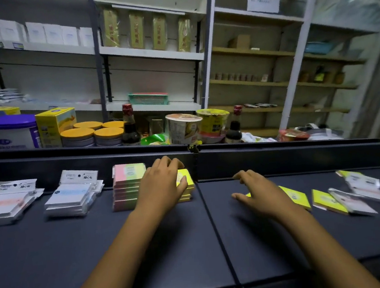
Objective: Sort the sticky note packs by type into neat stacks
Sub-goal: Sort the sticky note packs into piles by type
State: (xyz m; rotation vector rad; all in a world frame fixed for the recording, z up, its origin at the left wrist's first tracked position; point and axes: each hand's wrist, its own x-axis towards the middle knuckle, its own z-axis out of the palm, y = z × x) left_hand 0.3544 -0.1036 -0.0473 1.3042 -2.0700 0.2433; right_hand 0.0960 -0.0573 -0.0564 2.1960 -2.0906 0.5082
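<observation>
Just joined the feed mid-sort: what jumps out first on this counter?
The bright yellow sticky note stack near the counter's middle seam, under the left hand, beside a taller pink-and-green stack. Right of the seam, the right hand reaches over loose yellow packs scattered unsorted.

The counter (pixel 78 251) is a flat dark navy, and at the left of the frame sit white packs with a pale pink band (pixel 4 205) and white packs with a pale blue band (pixel 71 198). Near the centre, a stack striped pink and light green (pixel 127 188) adjoins a bright yellow stack (pixel 187 182), and more bright yellow packs (pixel 326 201) lie at the right. In the upper left are tins with orange lids (pixel 77 133) and a white tub with a purple lid (pixel 8 133).
</observation>
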